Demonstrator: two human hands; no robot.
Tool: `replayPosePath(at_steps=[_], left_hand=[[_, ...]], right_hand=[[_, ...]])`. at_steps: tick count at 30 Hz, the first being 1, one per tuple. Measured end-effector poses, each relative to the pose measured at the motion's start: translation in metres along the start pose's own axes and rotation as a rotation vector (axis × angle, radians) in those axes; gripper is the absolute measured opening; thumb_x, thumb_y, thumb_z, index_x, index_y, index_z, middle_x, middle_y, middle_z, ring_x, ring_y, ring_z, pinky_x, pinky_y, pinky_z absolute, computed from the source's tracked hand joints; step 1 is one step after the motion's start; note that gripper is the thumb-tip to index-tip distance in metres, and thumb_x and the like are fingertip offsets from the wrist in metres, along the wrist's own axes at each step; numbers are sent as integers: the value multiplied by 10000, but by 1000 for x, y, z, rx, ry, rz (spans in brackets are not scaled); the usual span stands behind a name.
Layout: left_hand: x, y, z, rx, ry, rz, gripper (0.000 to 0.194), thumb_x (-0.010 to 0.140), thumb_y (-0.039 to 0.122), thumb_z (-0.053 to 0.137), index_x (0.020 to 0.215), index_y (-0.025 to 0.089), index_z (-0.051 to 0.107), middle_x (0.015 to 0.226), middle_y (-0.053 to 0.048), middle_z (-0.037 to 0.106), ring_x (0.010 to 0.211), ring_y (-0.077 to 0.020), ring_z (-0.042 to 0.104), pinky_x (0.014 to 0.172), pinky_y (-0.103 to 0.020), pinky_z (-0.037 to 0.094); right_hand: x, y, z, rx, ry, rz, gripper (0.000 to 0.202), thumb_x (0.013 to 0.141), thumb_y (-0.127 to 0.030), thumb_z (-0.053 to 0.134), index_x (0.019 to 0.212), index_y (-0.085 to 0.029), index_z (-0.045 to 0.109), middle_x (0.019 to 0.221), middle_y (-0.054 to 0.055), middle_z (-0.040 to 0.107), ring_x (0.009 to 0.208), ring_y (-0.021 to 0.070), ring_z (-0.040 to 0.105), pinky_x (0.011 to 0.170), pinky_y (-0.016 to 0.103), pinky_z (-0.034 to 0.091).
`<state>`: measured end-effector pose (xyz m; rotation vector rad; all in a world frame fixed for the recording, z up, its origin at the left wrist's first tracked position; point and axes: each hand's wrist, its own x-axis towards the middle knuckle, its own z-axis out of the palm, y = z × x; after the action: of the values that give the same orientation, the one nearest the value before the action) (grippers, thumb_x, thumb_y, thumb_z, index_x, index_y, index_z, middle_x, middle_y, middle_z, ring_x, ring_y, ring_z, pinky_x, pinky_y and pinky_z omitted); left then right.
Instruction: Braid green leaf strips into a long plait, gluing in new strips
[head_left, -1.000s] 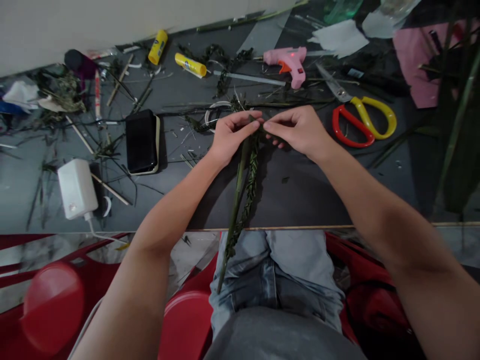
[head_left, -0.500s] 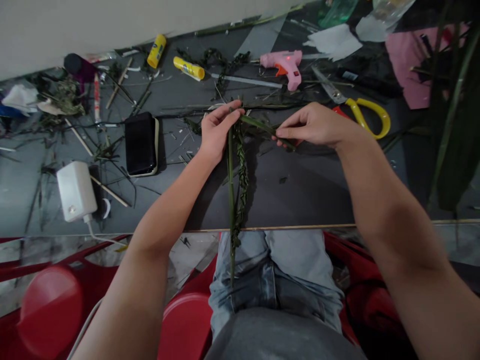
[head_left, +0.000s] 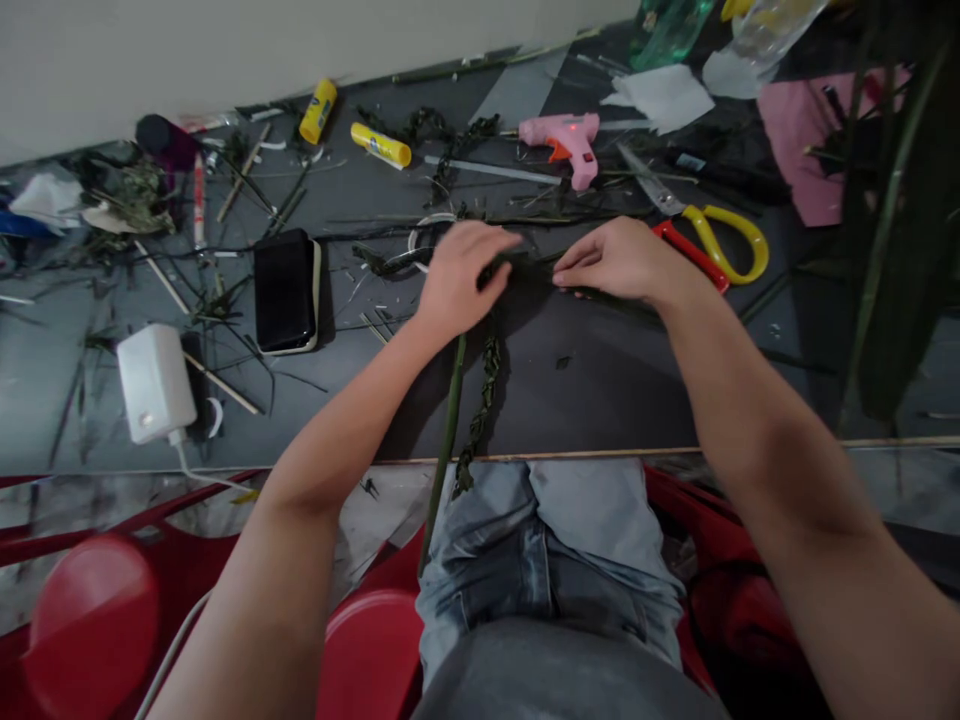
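My left hand [head_left: 463, 278] is over the middle of the dark table, its fingers curved and blurred around the top of a braided green leaf strand [head_left: 487, 385]. A long green leaf strip [head_left: 450, 420] hangs beside the braid over the table's edge, down to my lap. To the right, my right hand [head_left: 611, 262] pinches the strip of dark leaf that runs between both hands. What my left fingers hold is smeared by motion. Just right of my right hand lie scissors [head_left: 697, 225] with red and yellow handles.
A pink glue gun [head_left: 566, 138], yellow glue sticks [head_left: 381, 145] and a roll of tape [head_left: 427, 228] lie beyond my hands. At the left are a black phone [head_left: 283, 290] and a white adapter [head_left: 155, 382]. Leaf scraps and sticks are scattered about.
My left hand has shifted right and turned palm down, its fingers spreading over the leaves. My right hand has moved slightly. The hanging strip now slants left, and the tape roll shows more.
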<state>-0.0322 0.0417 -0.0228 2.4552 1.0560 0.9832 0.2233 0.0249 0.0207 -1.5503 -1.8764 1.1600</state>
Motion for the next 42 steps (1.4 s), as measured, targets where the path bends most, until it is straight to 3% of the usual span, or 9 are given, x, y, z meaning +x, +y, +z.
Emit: replayPosePath(at_steps=[4, 13, 22, 28, 31, 33, 36, 39, 42], left_hand=[[2, 24, 12, 91, -198, 136, 306, 981, 253, 540, 1228, 212, 714, 1248, -98, 749, 1243, -258, 658, 1104, -534, 511], [11, 33, 1, 194, -252, 173, 309, 999, 255, 509, 1170, 166, 750, 1162, -102, 790, 1145, -249, 724, 1043, -465, 574], [16, 81, 13, 301, -476, 88, 374, 1015, 211, 458, 1259, 63, 700, 1296, -177, 726, 1248, -257, 681, 1121, -430, 534], [12, 88, 13, 316, -493, 51, 421, 1028, 197, 405, 1344, 58, 645, 1389, -173, 674, 1332, -250, 630, 1144, -399, 516], [10, 84, 12, 280, -490, 57, 435, 1029, 196, 388, 1362, 47, 627, 1390, -181, 671, 1339, -250, 623, 1148, -409, 508], [9, 82, 11, 256, -474, 62, 430, 1025, 185, 380, 1335, 51, 646, 1347, -172, 699, 1309, -242, 641, 1141, -404, 507], [10, 79, 3, 302, -386, 9, 408, 1011, 179, 407, 1301, 87, 679, 1324, -158, 714, 1339, -258, 614, 1160, -438, 476], [12, 76, -8, 430, -316, -126, 392, 992, 191, 441, 1273, 120, 705, 1315, -162, 717, 1326, -294, 617, 1151, -491, 461], [14, 71, -17, 495, -358, -228, 377, 971, 169, 445, 1198, 138, 744, 1234, -146, 753, 1192, -287, 688, 1072, -461, 509]], right_hand=[[0, -3, -3, -97, 13, 2, 89, 721, -185, 858, 798, -196, 816, 688, 37, 730, 695, 208, 708, 703, 343, 555], [-46, 8, -36, -331, 116, -72, 109, 751, -311, 855, 815, -257, 785, 745, 55, 725, 791, 277, 699, 742, 408, 535], [-88, -7, -10, -955, 59, -21, 212, 916, -192, 496, 961, -141, 697, 1063, 193, 718, 1038, 374, 664, 719, 427, 511], [-64, -32, -46, -140, -268, 319, 435, 962, -84, 441, 1386, -133, 525, 714, 31, 703, 631, 186, 658, 646, 322, 526], [-61, -43, -71, 191, -334, 294, 375, 970, -23, 395, 1129, -173, 700, 839, 35, 779, 736, 137, 741, 712, 260, 567], [-60, -44, -85, 268, -337, 262, 469, 931, 62, 352, 972, -185, 749, 969, 10, 805, 889, 104, 772, 820, 222, 579], [-59, -35, -97, 270, -452, 125, 483, 909, 63, 462, 1119, -247, 767, 1113, -36, 793, 1062, 68, 745, 867, 141, 559], [-58, -24, -96, 251, -578, -30, 376, 863, -122, 704, 1199, -282, 762, 1148, -14, 785, 1096, 95, 740, 835, 106, 563], [-58, -23, -85, 269, -466, -130, 282, 807, -311, 823, 1086, -276, 804, 973, -3, 812, 923, 119, 782, 733, 129, 595]])
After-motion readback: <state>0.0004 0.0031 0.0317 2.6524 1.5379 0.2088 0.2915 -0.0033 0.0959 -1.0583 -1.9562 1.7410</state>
